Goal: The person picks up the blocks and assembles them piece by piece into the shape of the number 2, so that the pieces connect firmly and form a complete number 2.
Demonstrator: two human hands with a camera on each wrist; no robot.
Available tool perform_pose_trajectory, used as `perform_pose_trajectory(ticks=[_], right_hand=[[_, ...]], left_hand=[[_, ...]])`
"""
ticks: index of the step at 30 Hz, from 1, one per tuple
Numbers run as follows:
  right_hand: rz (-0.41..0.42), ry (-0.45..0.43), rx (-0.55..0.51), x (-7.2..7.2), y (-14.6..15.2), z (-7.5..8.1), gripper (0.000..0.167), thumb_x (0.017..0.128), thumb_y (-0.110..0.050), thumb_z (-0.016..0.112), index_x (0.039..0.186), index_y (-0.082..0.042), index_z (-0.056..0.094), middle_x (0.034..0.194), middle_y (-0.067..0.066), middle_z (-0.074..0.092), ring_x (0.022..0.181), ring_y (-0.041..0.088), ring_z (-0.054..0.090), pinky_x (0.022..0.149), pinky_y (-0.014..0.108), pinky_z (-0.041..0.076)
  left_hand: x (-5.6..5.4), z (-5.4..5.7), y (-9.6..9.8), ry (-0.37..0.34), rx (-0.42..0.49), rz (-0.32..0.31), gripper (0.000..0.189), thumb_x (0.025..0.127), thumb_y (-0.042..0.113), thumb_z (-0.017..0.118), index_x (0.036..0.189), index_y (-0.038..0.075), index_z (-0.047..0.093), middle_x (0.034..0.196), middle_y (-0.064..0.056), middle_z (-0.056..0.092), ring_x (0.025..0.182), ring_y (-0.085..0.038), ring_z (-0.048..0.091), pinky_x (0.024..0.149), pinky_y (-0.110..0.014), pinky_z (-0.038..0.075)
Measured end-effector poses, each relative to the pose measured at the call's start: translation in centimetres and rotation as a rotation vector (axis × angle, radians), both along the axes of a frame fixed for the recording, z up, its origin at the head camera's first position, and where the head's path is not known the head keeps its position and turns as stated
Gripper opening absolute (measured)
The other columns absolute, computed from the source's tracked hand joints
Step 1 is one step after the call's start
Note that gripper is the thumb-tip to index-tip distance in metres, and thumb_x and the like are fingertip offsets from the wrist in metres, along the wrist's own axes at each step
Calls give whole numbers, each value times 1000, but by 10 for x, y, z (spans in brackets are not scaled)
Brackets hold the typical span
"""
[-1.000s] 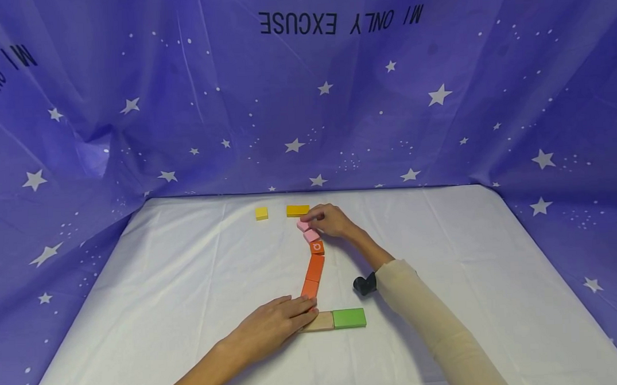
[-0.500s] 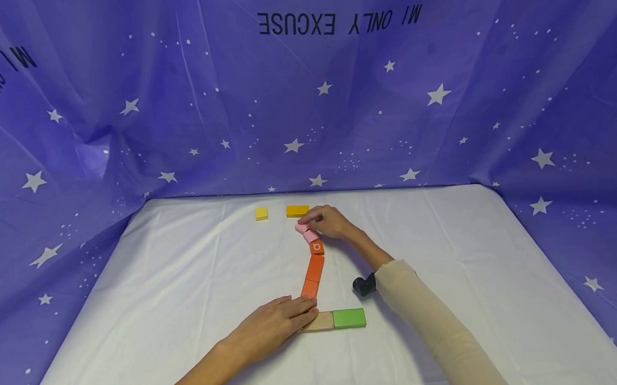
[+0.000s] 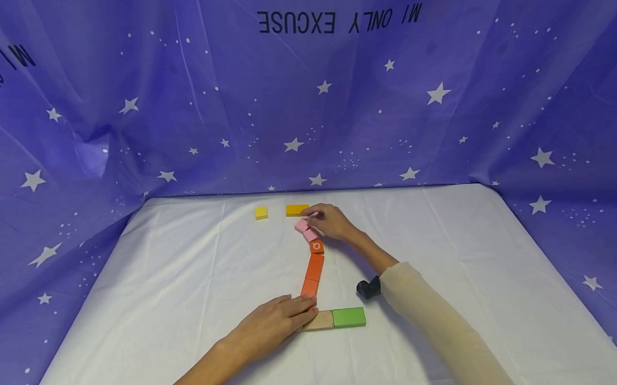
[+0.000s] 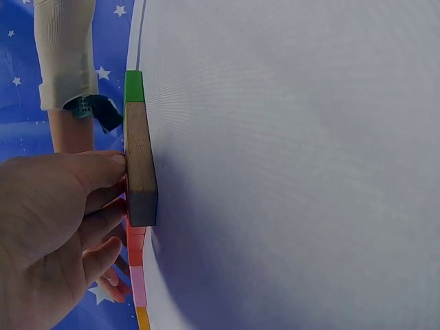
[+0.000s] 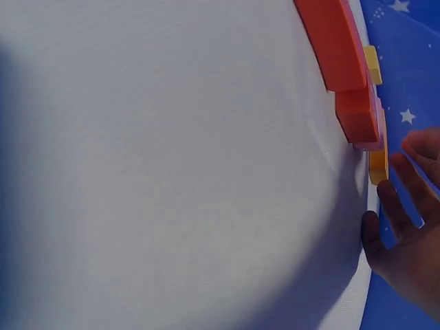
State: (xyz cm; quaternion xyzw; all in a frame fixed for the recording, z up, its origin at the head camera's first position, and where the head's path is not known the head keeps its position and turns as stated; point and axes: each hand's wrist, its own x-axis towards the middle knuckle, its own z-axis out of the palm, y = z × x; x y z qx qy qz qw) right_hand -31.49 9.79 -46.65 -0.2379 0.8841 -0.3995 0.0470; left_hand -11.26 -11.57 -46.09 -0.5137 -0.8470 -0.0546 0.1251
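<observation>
My left hand [image 3: 273, 326] rests with extended fingers over the near orange block [image 3: 310, 288] and the end of a plain wooden block [image 3: 320, 320]. In the left wrist view its thumb touches the wooden block [image 4: 140, 151]. A green block [image 3: 349, 317] abuts the wooden one. My right hand [image 3: 329, 220] is beside the far pink block [image 3: 301, 225], thumb close to it and index finger raised near the amber block [image 3: 297, 210]; contact is unclear. A second pink block [image 3: 310, 235], an orange cube marked Q [image 3: 316, 246] and another orange block [image 3: 315, 267] continue the line.
A yellow cube [image 3: 261, 213] stands at the back, left of the amber block. A white cloth [image 3: 188, 278] covers the table. Behind it hangs a purple starry curtain [image 3: 232, 104]. A black device [image 3: 368, 288] sits at the right sleeve's cuff.
The far pink block has shifted slightly left. My right index finger has lifted off it, opening a gap from the thumb. The left hand has not moved.
</observation>
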Motion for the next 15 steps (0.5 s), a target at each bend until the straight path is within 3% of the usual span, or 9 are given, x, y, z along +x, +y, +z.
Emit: perform_pose_trajectory(ticks=[5,11,15], right_hand=[[25,95,116,9,4,-1,33,102,-19,56,132,-9,65,134,9,61,124,26,55,108,42,42],[179,290,366,24,10,2,47,106,-22,43,150,-4,45,155,13,40,145,32,31,118,46,24],[228,251,483,33,15,2,52,109,-30,35,157,-10,32,161,6,28,150,28,18,120,48,20]], left_hand=[[0,0,0,-8,-5,5,38,90,9,70,128,9,68,136,-6,61,126,-17,55,101,-37,48],[0,1,0,-5,-6,1,37,90,9,70,128,8,68,136,-6,61,126,-17,56,101,-37,49],[0,1,0,-7,-8,3,38,91,9,70,128,9,68,136,-5,61,126,-17,56,101,-37,49]])
